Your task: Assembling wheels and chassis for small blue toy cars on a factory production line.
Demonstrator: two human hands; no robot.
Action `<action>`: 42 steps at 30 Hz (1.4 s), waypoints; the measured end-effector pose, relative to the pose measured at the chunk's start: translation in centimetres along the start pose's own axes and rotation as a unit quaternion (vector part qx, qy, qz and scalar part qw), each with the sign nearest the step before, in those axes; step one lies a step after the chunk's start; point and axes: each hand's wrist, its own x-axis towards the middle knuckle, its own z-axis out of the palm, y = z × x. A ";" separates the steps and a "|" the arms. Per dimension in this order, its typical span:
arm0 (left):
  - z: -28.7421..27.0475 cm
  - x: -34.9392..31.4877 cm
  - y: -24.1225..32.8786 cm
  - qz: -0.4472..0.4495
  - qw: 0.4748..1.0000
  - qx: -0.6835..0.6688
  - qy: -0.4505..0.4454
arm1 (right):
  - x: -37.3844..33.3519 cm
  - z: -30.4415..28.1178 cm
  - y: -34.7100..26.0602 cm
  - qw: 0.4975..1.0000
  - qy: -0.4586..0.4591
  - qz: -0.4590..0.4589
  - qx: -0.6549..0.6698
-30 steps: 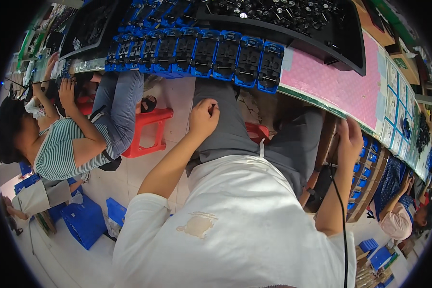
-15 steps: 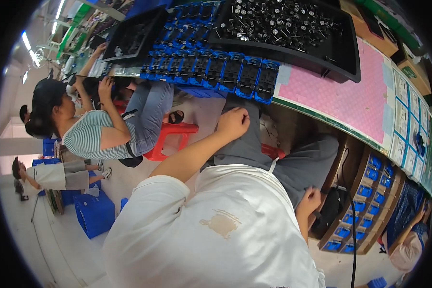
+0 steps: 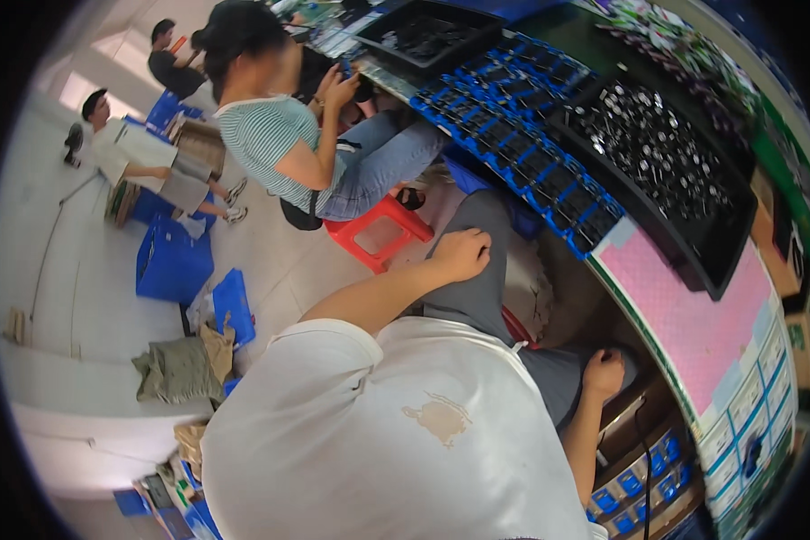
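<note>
Workshop floor with pale tiles on the left, and a long bench curving down the right side with a pink mat on it. Looking straight down at my own white shirt and grey trousers, so not much hand action to see.

Left hand is curled into a loose fist and rests on my left knee, holding nothing. Right hand sits down on my right thigh just under the bench edge, fingers curled too; can't tell if anything is pinched in there, it looks bare. A thin black cable runs down just beside that wrist.

Up on the bench: a row of blue trays along the near edge, just beyond my left knee, and a big black tray full of small dark and silvery parts right behind them (too tiny to make out what they are). Another black tray sits further up the bench.

To my left a person in a striped shirt sits on a red stool, hands raised by the bench. Further back someone in white sits by a blue crate. A heap of olive cloth lies on the floor near a low white ledge.
</note>
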 end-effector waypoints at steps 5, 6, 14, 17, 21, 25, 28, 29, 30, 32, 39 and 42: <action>-1.1 -3.2 -0.9 -0.086 0.995 0.011 0.056 | 1.1 0.0 -1.1 1.000 -0.020 -0.003 0.001; -0.8 -3.7 -0.9 -0.098 0.993 0.030 0.058 | 1.4 0.0 -1.3 1.000 -0.021 -0.021 0.002; -0.3 -2.4 -1.9 -0.087 0.996 0.001 -0.011 | 2.6 0.1 -4.8 0.999 -0.043 -0.026 -0.009; 0.6 -1.4 -2.2 -0.082 0.996 -0.004 -0.024 | 2.2 0.0 -4.5 0.999 -0.031 -0.023 -0.012; 1.6 -0.1 -2.1 -0.050 0.998 -0.037 -0.027 | 1.0 -0.1 -3.1 1.000 -0.001 -0.010 -0.021; 1.9 0.7 -1.7 -0.024 0.996 -0.072 -0.055 | -0.2 0.1 -1.8 0.999 0.030 -0.011 -0.023; 2.5 1.0 -2.5 -0.014 0.995 -0.074 -0.058 | -1.6 -0.5 -1.0 0.998 0.057 -0.026 -0.005; 2.5 0.9 -2.8 -0.014 0.996 -0.077 -0.053 | -2.3 -0.8 -0.8 0.997 0.064 -0.030 0.001; 2.6 0.9 -3.1 -0.011 0.995 -0.082 -0.052 | -3.5 -1.7 -1.4 0.998 0.066 -0.023 0.010; 2.1 0.9 -4.2 -0.019 0.995 -0.092 -0.041 | -5.0 -3.8 -3.4 0.997 0.073 -0.008 0.025; 2.0 0.5 -5.7 -0.012 0.991 -0.124 -0.046 | -5.1 -1.7 -1.2 0.995 0.083 0.002 -0.062; 2.2 0.4 -5.7 -0.016 0.992 -0.117 -0.049 | -3.5 -1.5 -2.4 0.988 0.054 0.031 -0.139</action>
